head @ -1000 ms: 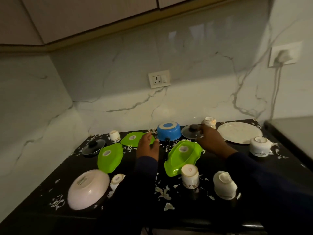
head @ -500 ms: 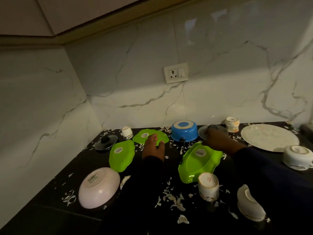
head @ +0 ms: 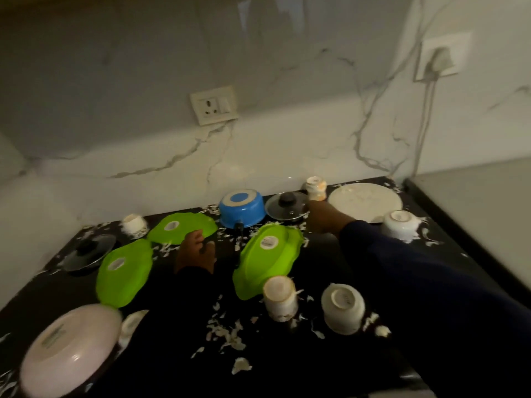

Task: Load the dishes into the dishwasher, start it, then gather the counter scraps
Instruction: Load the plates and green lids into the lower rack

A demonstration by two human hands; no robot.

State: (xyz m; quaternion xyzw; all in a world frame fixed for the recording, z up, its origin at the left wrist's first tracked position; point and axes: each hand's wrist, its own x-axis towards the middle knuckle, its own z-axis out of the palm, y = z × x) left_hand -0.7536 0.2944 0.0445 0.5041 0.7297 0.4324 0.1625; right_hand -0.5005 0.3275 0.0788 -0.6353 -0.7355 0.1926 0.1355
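A home kitchen: a black counter (head: 359, 271) set in a corner of white marble-veined wall, with a wall socket (head: 214, 104) above it. Upturned plates (head: 123, 271), cups (head: 280, 298) and a blue pot (head: 241, 208) (all dishes face down) lie among white scraps (head: 230, 337).

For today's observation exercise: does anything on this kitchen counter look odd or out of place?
Yes. White scraps litter the black counter, and the dishes lie face down: blue pot, three green plates, white bowls.
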